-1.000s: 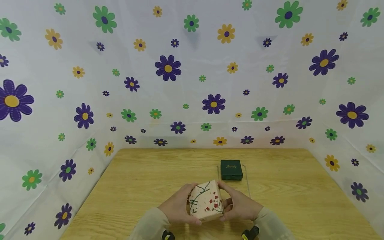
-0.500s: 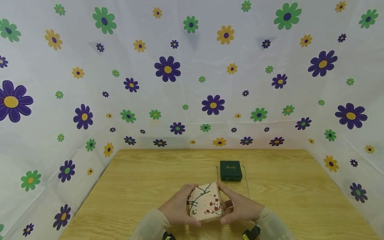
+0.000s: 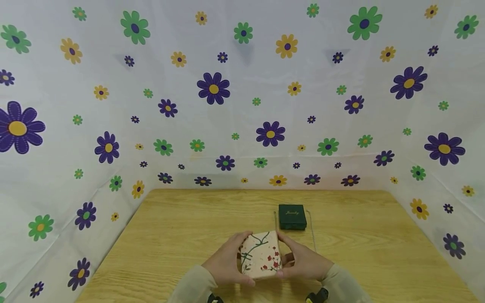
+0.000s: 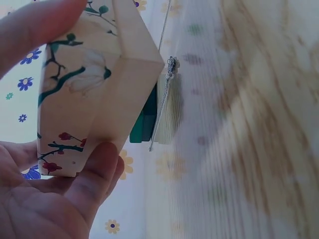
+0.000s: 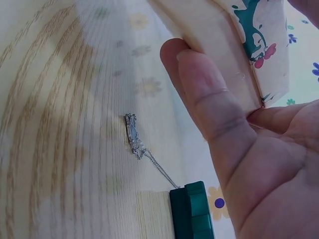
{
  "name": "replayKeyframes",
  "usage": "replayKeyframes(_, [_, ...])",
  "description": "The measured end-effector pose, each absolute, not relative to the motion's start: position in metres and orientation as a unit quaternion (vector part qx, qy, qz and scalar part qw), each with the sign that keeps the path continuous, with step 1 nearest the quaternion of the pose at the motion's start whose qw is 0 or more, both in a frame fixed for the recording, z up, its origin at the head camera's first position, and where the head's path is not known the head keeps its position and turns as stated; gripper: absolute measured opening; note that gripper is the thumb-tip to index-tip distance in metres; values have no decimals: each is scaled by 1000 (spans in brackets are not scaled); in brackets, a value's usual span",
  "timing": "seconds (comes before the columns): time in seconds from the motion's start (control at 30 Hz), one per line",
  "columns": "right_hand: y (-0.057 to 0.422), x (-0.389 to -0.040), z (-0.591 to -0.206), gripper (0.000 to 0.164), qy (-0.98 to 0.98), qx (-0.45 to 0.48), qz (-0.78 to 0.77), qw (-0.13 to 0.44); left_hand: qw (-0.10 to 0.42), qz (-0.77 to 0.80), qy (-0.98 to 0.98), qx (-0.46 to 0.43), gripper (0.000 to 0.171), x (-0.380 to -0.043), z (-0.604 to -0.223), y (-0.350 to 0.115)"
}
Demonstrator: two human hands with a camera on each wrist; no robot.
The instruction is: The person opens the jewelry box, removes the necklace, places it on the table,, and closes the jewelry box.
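Both hands hold a cream box (image 3: 260, 256) printed with green branches and red blossoms, raised above the wooden table. My left hand (image 3: 228, 261) grips its left side, thumb at the near edge and fingers at the far side. On the right side, my right hand (image 3: 305, 261) grips the box the same way. In the left wrist view the box (image 4: 84, 94) shows its printed side and a plain slanted underside. A silver necklace pendant (image 5: 132, 137) on a thin chain lies on the table beneath the hands. Beyond the box stands a dark green jewelry box (image 3: 292, 217) with gold lettering.
The necklace chain (image 3: 312, 235) runs down from beside the green box, with another strand on its left. The wooden table (image 3: 182, 223) is enclosed at the back and sides by a white cloth (image 3: 242, 113) with printed flowers.
The cream box has turned slightly within both hands, so its edges sit a little straighter. Both hands keep their hold. The green box and chain stay in place.
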State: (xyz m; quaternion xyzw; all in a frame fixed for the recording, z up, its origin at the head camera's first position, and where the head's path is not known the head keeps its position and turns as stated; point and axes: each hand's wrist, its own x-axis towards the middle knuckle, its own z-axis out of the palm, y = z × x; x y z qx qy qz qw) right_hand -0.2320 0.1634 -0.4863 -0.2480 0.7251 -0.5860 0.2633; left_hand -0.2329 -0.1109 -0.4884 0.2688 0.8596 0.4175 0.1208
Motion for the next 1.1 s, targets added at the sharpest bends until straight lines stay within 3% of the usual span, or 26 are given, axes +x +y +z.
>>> replayKeyframes(0.83, [158,-232,-487,118,708,-219,-614,271,109,422,862,259,122,-232,-487,-112])
replayKeyframes(1.1, [150,-236,-492,116,753,-240,-580,200,88,413,868,261,125,-239,-487,-118])
